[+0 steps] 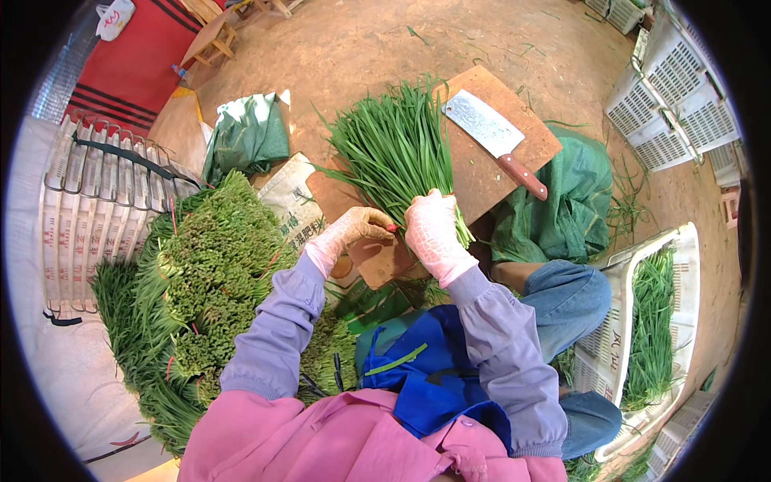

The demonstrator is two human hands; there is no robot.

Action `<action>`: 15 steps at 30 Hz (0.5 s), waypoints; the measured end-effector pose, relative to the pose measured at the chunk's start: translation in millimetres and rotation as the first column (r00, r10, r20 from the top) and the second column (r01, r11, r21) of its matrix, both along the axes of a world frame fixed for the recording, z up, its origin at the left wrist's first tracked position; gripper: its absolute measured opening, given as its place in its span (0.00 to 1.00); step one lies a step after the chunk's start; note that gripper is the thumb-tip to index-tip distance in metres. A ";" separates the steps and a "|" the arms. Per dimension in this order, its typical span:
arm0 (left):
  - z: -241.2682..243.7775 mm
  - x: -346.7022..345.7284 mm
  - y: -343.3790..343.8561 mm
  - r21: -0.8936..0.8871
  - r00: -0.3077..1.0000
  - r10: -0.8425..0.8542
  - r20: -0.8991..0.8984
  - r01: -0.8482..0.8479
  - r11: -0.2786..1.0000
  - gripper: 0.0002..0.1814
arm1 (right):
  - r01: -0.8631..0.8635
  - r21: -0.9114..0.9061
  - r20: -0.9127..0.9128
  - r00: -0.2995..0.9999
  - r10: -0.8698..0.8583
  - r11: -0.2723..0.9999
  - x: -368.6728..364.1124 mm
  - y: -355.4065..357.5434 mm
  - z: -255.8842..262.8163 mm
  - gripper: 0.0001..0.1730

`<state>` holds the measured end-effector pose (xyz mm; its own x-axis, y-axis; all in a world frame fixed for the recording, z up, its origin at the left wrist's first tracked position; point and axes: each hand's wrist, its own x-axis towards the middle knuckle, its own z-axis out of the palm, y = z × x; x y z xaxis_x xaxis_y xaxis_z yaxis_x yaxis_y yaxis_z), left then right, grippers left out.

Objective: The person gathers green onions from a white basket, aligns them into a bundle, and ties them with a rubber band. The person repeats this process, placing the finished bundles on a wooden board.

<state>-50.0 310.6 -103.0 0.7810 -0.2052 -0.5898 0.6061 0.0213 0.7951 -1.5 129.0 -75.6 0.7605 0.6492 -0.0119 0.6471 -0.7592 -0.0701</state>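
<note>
My right hand, in a pale patterned glove, is closed around the lower stems of a bunch of green leafy stalks, likely garlic chives. The leaves fan out away from me over a wooden board, and the pale cut ends stick out below the fist. My left hand, gloved too, pinches a small red tie close beside the bunch. The rest of the tie is hidden. A cleaver with a wooden handle lies on the board, right of the leaves.
Many tied bunches are piled at my left, before stacked white crates. A white crate of loose greens stands at my right. Green woven sacks lie by the board. More crates stand at the upper right; a wooden stool is at the upper left.
</note>
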 end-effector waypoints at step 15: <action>-5.9 -3.8 -1.7 -0.030 0.997 0.048 0.065 -0.047 0.998 0.10 | -0.026 -0.118 0.043 0.999 0.031 0.993 -4.0 3.3 -3.5 0.06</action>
